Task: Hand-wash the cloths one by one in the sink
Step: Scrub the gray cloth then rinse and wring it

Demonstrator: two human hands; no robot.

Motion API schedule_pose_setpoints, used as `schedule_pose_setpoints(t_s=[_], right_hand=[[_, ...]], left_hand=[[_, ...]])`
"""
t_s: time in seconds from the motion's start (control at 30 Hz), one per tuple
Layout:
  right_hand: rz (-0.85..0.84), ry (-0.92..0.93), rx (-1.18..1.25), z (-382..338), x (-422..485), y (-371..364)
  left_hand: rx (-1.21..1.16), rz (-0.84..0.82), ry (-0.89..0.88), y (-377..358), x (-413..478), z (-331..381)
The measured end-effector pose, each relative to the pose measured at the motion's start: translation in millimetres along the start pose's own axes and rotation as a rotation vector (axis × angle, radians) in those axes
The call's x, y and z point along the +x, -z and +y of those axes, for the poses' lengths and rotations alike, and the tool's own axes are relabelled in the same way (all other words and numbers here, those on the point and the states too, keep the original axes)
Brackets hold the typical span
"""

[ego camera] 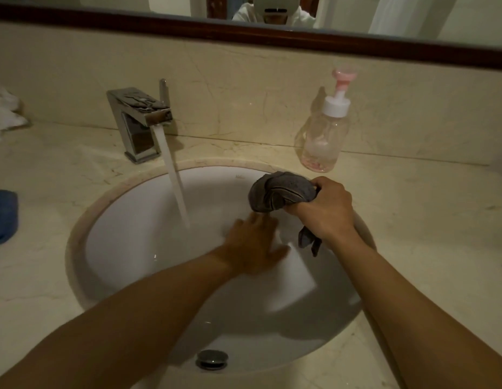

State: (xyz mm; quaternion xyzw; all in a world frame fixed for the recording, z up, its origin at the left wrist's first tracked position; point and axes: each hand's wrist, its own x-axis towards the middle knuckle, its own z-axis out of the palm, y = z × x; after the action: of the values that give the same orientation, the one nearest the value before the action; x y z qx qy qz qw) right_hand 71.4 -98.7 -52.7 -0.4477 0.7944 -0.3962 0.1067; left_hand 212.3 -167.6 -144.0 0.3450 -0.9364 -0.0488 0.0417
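White cloth (4, 110) and blue cloth (2, 217) lying on the counter (47, 164), far left. Chrome faucet (138, 119) running water into the sink (131, 248). Left hand (252, 248) hovering blurred inside the basin, fingers stretched out, holding nothing. Right hand (325, 209) clenching a bunched grey cloth (280, 193) over the sink's right side, tail hanging below the fist. Pump bottle (324, 136) standing behind.

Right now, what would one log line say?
right hand: grips grey cloth | left hand: free, blurred, over sink | tap: running
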Motion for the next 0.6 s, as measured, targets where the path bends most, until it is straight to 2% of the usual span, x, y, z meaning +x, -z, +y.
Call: schedule_pose_setpoints(t_s=[0.07,0.13,0.17,0.27,0.37,0.43,0.47,0.53,0.6], right_hand=[[0.003,0.005,0.004,-0.5,-0.9,0.8],[0.018,0.004,0.025,-0.6,-1.3,1.6],[0.027,0.000,0.039,-1.3,-1.6,2.4],[0.064,-0.029,0.094,-1.8,-0.3,4.2],[0.083,-0.072,0.120,-2.5,0.2,3.7],[0.082,-0.082,0.134,-2.8,-0.2,2.9],[0.081,-0.082,0.134,-2.8,-0.6,2.8],[0.081,-0.075,0.129,-2.9,-0.9,3.8],[0.081,-0.078,0.128,-2.8,-0.1,4.7]], left_hand=[[-0.065,-0.048,-0.216,-10.0,-0.9,20.9],[-0.064,-0.133,-0.277,-15.5,-1.8,21.7],[-0.033,-0.145,-0.250,-16.4,-1.3,12.3],[0.088,-0.143,-0.027,-8.5,-9.8,-44.1],[0.190,-0.001,0.202,-6.9,-24.2,-112.1],[0.098,0.008,0.416,-7.5,-24.5,-131.3],[0.046,-0.059,0.503,-5.9,-22.1,-128.7],[0.077,-0.106,0.530,1.1,-15.3,-112.0],[0.109,-0.055,0.436,9.1,-11.4,-91.1]])
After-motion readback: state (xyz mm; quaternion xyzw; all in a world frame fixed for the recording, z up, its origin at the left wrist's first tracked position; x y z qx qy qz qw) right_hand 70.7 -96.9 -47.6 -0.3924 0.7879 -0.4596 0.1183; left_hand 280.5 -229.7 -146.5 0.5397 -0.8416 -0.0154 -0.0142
